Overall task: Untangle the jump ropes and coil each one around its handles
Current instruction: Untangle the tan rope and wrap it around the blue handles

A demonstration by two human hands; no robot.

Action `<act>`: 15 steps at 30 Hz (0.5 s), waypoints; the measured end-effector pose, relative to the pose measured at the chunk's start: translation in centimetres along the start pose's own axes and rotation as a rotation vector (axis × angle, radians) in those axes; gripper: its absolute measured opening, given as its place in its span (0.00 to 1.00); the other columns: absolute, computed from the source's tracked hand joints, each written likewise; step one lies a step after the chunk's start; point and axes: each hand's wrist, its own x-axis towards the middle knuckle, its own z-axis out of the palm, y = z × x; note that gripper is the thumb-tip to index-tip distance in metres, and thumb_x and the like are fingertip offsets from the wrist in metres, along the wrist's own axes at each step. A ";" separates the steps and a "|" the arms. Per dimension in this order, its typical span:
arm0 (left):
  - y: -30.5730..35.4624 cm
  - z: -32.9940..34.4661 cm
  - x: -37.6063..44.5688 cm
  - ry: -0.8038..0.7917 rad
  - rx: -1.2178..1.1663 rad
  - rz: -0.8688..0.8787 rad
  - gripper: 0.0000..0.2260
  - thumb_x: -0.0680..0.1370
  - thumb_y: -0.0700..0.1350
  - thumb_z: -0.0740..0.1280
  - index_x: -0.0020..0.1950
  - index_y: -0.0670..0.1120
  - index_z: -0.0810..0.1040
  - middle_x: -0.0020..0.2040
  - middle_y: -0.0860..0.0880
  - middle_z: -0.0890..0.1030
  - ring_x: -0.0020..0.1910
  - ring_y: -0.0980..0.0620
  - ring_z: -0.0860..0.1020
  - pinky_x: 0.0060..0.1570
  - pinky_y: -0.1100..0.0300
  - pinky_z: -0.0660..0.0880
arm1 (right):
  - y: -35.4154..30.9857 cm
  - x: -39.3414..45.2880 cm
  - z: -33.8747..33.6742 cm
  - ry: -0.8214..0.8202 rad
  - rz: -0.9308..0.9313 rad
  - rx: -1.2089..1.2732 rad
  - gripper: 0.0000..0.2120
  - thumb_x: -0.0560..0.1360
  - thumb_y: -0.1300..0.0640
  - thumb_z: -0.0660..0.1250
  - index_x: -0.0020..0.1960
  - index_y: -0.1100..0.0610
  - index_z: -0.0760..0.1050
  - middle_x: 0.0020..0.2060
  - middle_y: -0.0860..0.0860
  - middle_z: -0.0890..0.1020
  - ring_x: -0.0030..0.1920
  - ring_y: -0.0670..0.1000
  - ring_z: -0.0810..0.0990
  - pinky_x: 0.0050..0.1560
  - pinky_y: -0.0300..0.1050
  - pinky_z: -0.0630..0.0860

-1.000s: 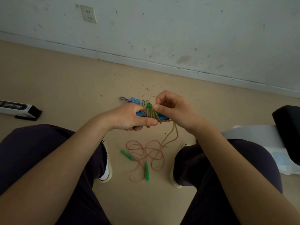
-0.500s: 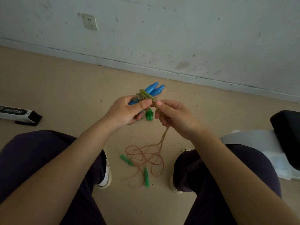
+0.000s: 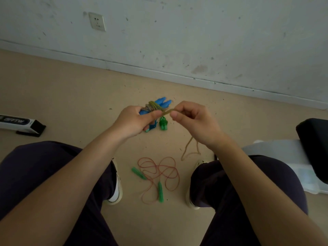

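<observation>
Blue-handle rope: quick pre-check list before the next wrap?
1. Left hand grips the blue handles as a pair: ok.
2. Right hand pinches the yellow-green rope, taut between both hands: ok.
3. Existing coils sit bunched on the handles, none visibly slipping: ok.
4. Loose tail hangs below the right hand, apart from the red rope on the floor: ok.
5. Small green piece dangling under the handles, whether it snags the rope: cannot tell.
6. Red rope coiled round its green handles: not ok, lies loose.
</observation>
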 end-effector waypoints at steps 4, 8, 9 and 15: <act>0.5 0.9 -0.8 -0.295 0.161 -0.003 0.15 0.76 0.57 0.71 0.39 0.46 0.79 0.23 0.56 0.75 0.22 0.59 0.70 0.24 0.66 0.66 | 0.5 0.2 -0.6 0.018 -0.078 -0.184 0.07 0.77 0.56 0.66 0.43 0.58 0.78 0.33 0.50 0.77 0.34 0.44 0.73 0.35 0.41 0.70; 0.8 1.2 -1.3 -0.535 0.174 -0.048 0.18 0.74 0.60 0.72 0.41 0.44 0.79 0.26 0.52 0.73 0.24 0.54 0.67 0.25 0.63 0.64 | 1.3 0.2 -0.8 0.022 -0.077 -0.284 0.07 0.78 0.53 0.66 0.44 0.55 0.79 0.37 0.53 0.80 0.38 0.53 0.78 0.41 0.53 0.77; 0.9 1.1 -1.4 -0.552 0.187 -0.026 0.18 0.74 0.60 0.72 0.41 0.44 0.79 0.26 0.52 0.73 0.24 0.54 0.68 0.25 0.63 0.66 | 1.5 0.2 -0.7 0.027 -0.057 -0.298 0.07 0.78 0.54 0.67 0.44 0.56 0.79 0.38 0.53 0.80 0.39 0.53 0.78 0.42 0.54 0.77; 1.2 0.9 -1.5 -0.528 0.232 0.097 0.18 0.75 0.57 0.71 0.45 0.41 0.80 0.27 0.52 0.77 0.24 0.55 0.71 0.27 0.67 0.69 | 1.3 0.4 -0.7 -0.001 0.052 -0.260 0.08 0.76 0.52 0.71 0.49 0.56 0.77 0.38 0.57 0.79 0.36 0.50 0.76 0.39 0.49 0.77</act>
